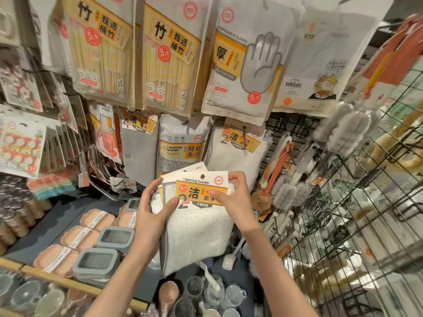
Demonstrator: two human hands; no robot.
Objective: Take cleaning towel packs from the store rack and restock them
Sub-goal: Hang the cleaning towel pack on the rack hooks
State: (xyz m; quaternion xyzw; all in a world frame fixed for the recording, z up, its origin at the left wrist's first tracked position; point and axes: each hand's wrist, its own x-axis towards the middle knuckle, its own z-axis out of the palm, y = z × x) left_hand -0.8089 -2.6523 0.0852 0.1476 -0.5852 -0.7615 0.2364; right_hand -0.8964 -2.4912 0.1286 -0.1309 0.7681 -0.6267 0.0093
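Two bare hands hold a small stack of cleaning towel packs [196,216] in front of a crowded store rack. The left hand [152,211] grips the stack's left edge, thumb across the front card and fingers curled behind. The right hand [233,197] pinches the card's right end, thumb on the orange label and fingers over the top corner. The packs hang with their long axis roughly vertical, header cards up and slightly fanned, white cloth trailing down. Close behind them hang a cleaning sponge pack [183,143] and a hanging towel pack [238,147] on its hook. A black wire grid [366,202] crowds the right side, and grey-lidded boxes [107,248] sit on the shelf below left.
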